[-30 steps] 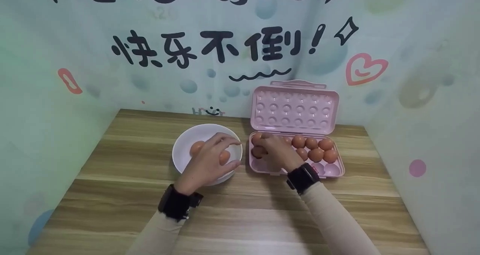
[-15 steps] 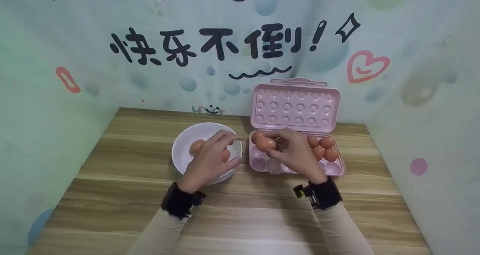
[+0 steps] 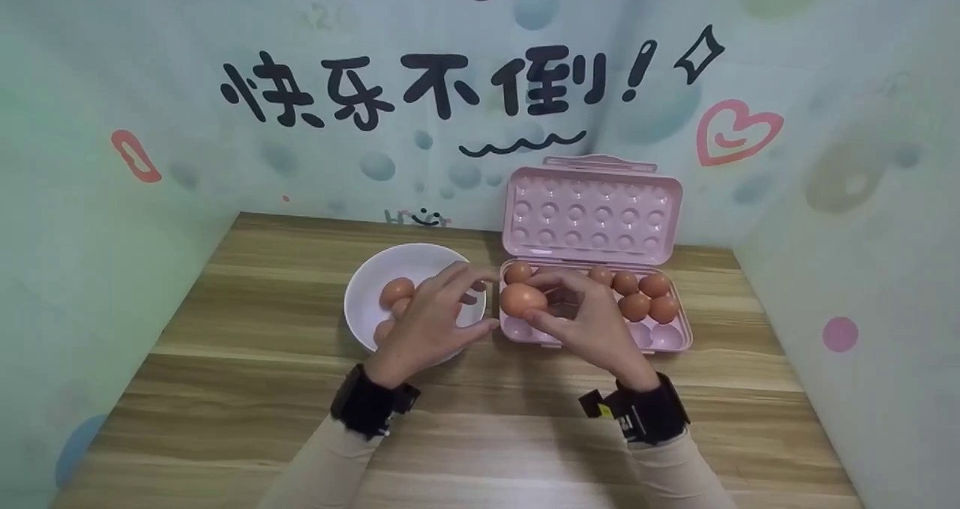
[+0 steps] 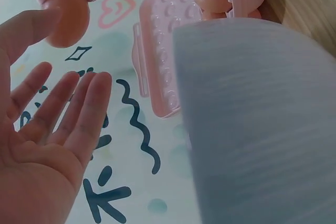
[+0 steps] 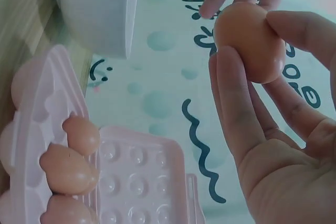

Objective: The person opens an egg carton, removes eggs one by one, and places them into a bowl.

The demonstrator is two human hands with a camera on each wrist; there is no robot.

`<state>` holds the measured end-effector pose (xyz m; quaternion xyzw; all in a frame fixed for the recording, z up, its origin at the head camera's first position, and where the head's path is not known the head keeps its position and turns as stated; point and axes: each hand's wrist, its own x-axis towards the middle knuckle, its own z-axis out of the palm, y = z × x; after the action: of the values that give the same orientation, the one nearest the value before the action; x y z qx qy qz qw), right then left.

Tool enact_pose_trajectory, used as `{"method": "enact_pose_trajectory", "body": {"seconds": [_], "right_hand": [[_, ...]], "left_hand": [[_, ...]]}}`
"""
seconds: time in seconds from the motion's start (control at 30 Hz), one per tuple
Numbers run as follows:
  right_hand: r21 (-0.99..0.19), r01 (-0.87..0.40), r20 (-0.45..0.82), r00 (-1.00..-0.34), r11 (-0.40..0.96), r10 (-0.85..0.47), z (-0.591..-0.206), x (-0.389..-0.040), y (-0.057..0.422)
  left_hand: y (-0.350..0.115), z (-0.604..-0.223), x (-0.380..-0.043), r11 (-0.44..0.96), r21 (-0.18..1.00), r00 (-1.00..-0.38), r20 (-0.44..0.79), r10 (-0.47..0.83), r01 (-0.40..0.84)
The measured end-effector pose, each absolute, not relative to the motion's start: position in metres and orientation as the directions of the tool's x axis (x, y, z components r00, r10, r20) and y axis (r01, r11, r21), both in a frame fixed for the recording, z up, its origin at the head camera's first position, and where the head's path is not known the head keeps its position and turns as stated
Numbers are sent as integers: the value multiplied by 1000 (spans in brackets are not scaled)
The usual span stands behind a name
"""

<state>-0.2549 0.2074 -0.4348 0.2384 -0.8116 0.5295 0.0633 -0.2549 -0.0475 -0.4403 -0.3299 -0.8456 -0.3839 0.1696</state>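
My right hand (image 3: 600,329) pinches a brown egg (image 3: 523,300) between thumb and fingers, held above the left side of the pink egg carton (image 3: 667,336). In the right wrist view the egg's (image 5: 249,40) far end points toward the other hand. My left hand (image 3: 429,315) hovers over the white bowl (image 3: 363,291), its fingers spread and nothing in its grasp. From the left wrist view, its palm (image 4: 42,177) faces the held egg, and the thumb overlaps that egg. Several brown eggs (image 3: 397,291) lie in the bowl, partly hidden by the left hand.
The carton's lid (image 3: 592,217) stands raised against the printed backdrop (image 3: 300,172). More eggs (image 3: 656,284) sit in its back rows, while front hollows at the right hold none. Bowl and carton stand side by side on the wooden table (image 3: 480,434).
My right hand has lifted an egg out of the carton, turned, and brought it left toward the other hand. My left hand has shifted slightly right, showing more eggs in the bowl.
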Motion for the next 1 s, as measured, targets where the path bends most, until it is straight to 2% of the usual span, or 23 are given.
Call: {"method": "enact_pose_trajectory", "body": {"seconds": [0.17,0.3,0.63,0.77,1.0], "right_hand": [[-843,-434,327,-883,318,-338,-440,-250,200],[-848,-437,327,-876,300,-353,-443,-249,195],[-866,-432,325,-869,253,-374,-442,-250,192],[-859,-447,332,-858,250,-392,-440,-250,195],[-824,-483,368,-853,296,-369,-432,-252,206]], "left_hand": [[-47,-443,-254,427,511,-666,594,451,746],[-45,-444,-254,409,500,-646,606,464,763],[-43,-446,-252,391,515,-646,597,475,763],[-46,-445,-255,421,478,-636,608,474,771],[-66,-435,-258,517,465,-687,590,423,718]]}}
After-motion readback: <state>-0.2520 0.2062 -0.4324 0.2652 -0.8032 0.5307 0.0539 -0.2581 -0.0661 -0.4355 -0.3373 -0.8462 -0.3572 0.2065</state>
